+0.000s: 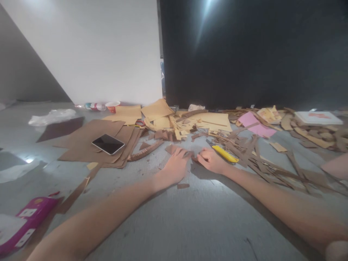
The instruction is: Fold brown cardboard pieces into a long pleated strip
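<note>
My left hand (176,166) rests low over the grey surface, fingers bent and closed on a small brown cardboard piece (194,158). From the other side my right hand (211,161) pinches the same piece between thumb and fingers; most of it is hidden by the hands. Another brown scrap (170,148) shows just behind the left fingers. Close behind my right hand lies a yellow utility knife (225,154), its blade pointing away to the left. A curved, ridged cardboard strip (145,150) lies left of my left hand, and a small loose scrap (183,186) in front of it.
A phone (108,144) lies on stacked brown cardboard sheets (81,145) at left. Cardboard offcuts (261,159) spread right, with pink paper (257,124) behind. A magenta power strip (34,217) sits front left. A paper cup (112,106) and bottle (95,106) are at the back.
</note>
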`<state>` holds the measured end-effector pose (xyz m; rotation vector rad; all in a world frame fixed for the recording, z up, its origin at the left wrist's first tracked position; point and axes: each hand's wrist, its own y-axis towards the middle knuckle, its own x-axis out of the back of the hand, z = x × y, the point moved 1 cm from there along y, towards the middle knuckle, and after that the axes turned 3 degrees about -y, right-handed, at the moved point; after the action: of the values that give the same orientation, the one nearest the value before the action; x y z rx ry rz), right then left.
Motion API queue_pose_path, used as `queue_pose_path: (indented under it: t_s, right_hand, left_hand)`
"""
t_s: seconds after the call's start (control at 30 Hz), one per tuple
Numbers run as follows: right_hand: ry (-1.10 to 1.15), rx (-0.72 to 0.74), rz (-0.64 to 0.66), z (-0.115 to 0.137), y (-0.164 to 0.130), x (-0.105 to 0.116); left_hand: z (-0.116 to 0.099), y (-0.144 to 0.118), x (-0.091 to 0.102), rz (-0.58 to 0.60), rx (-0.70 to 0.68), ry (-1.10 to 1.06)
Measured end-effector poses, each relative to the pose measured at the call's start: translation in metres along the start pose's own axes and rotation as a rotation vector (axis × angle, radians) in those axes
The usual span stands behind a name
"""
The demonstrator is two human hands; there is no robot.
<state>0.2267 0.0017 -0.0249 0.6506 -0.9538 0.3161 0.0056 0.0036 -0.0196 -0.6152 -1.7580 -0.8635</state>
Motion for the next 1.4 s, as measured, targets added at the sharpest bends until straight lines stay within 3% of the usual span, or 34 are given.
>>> queue_pose_path:
  t_s: [0.07, 0.23, 0.53, 0.73, 1.07, 1.4]
  right_hand:
    - [0.021, 0.038, 0.014, 0.003, 0.0, 0.001]
    - [-0.043, -0.031, -0.119, 0.004, 0.0, 0.003]
    - [-0.104, -0.156, -0.062, -0.002, 0.001, -0.002]
    - [-0.142, -0.155, -0.069, 0.0, -0.001, -0.003]
    - [0.012, -0.258, -0.153, -0.012, 0.007, -0.002]
    - [-0.146, -0.304, -0.093, -0.023, 0.009, -0.013]
  left_hand:
    - [0.002, 0.0, 0.0, 0.002, -0.012, 0.009]
    - [0.003, 0.001, -0.001, 0.014, -0.051, 0.032]
    - [0.001, 0.0, 0.0, -0.031, -0.024, -0.025]
    - [-0.003, -0.001, 0.003, 0.028, -0.046, -0.067]
    - [0.005, -0.001, -0.004, -0.029, -0.137, -0.156]
    - [-0.005, -0.001, 0.0, 0.043, -0.148, 0.004]
